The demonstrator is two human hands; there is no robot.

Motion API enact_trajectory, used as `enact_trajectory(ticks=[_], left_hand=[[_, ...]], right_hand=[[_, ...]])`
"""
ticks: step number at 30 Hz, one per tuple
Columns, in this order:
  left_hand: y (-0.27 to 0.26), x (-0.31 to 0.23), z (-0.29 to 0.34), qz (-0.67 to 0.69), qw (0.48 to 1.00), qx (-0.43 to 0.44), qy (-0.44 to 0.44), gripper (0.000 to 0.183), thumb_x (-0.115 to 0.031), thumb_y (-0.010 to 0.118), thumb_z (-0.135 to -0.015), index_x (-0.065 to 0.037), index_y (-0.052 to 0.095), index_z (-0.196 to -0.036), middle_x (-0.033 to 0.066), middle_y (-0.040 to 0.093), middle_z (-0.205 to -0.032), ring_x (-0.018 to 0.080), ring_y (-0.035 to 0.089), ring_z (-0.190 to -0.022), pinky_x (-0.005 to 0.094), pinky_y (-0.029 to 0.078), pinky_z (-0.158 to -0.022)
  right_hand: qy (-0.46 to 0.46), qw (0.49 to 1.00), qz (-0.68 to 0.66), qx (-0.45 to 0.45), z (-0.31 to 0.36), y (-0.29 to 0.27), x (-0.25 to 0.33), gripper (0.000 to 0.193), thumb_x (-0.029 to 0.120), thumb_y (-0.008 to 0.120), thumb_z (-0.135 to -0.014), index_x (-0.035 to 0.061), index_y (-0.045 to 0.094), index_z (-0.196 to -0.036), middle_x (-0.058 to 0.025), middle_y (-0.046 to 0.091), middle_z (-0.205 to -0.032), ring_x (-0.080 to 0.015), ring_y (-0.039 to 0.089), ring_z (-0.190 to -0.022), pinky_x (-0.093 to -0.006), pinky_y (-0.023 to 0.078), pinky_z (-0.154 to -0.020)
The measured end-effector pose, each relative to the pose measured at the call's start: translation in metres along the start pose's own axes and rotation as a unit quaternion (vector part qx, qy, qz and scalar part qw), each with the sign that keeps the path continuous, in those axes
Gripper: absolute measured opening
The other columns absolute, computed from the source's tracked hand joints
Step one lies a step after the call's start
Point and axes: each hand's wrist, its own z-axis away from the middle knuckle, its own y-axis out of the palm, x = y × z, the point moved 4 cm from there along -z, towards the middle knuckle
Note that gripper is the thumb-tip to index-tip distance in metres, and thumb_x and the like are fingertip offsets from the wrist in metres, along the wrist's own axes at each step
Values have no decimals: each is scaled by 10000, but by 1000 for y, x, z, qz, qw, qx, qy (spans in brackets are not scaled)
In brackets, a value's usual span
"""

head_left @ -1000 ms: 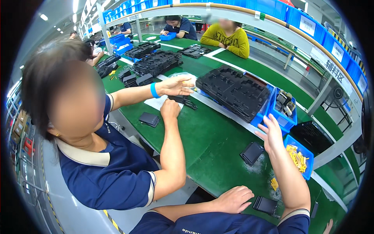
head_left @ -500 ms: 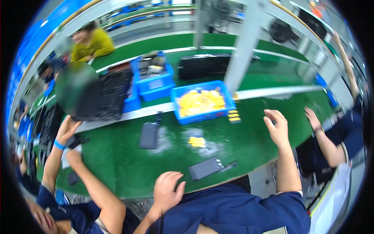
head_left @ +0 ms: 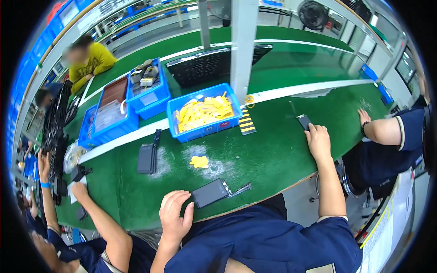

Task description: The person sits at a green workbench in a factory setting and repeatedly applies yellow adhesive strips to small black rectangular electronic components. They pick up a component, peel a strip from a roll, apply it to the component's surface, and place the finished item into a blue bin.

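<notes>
My left hand (head_left: 176, 216) is at the front edge of the green table, fingers stretched and thumb apart, holding nothing. Close to its fingertips lies a dark flat rectangular pack (head_left: 209, 193) with a thin dark strip at its right end. Farther right, my right hand (head_left: 318, 141) grips the near end of a smaller-looking dark pack (head_left: 303, 121) between thumb and fingers. Two stacked-looking dark packs (head_left: 146, 159), with a strip pointing away, lie to the left. Between them and the front pack is a small pile of yellow pieces (head_left: 199, 161).
A blue bin (head_left: 205, 129) full of yellow pieces stands before a grey post (head_left: 242, 59). More blue bins (head_left: 116, 123) stand at the left. Co-workers sit on both sides; one's hand (head_left: 364, 116) rests on the table (head_left: 273, 154) at right. Black-and-yellow striped tape (head_left: 247, 122) marks the table.
The view has swung right, shifting the table's things leftward. A dark pack now shows at my right hand's fingers, where none was visible before. My left hand stays near the front pack, open.
</notes>
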Motion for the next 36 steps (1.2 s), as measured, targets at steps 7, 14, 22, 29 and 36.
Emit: enact_trajectory(ticks=[7, 14, 22, 29, 36], left_hand=[[6, -11, -19, 98, 995, 2, -36, 225, -16, 667, -737, -15, 637, -960, 136, 671, -936, 302, 633, -904, 367, 487, -815], [70, -10, -37, 555, 781, 12, -286, 283, -154, 564, -943, 5, 541, -1176, 74, 631, -1076, 158, 589, -986, 299, 445, -910], [42, 17, -58, 451, 849, 102, -258, 190, -125, 563, -929, 20, 598, -1046, 65, 653, -929, 121, 604, -848, 276, 479, -778], [44, 2, -48, 44, 981, 169, -84, 183, -139, 575, -878, -7, 670, -961, 162, 662, -888, 340, 637, -838, 404, 497, -767], [49, -16, -48, -32, 987, 154, 20, 277, -198, 737, -738, -26, 654, -939, 117, 625, -895, 316, 592, -853, 397, 481, -762]], right_hand=[[24, 981, -178, -79, 2, -24, 28, 280, 86, 593, -855, -7, 611, -1119, -188, 664, -794, -312, 651, -693, -389, 515, -639], [-95, 755, -630, 152, 28, -98, 209, 517, 108, 634, -867, 25, 462, -1347, -145, 663, -888, -212, 633, -713, -308, 495, -685], [-69, 865, -489, 92, -60, -41, 165, 245, 144, 605, -857, 0, 648, -1050, -172, 680, -910, -292, 670, -802, -374, 528, -746], [-244, 924, -289, 58, -91, 36, 177, 369, 66, 600, -783, -52, 578, -1131, -199, 545, -1246, -361, 473, -1212, -417, 377, -1038], [-197, 924, -329, -4, -84, 29, 158, 188, 84, 628, -760, 28, 688, -929, -113, 672, -879, -306, 609, -904, -423, 453, -860]])
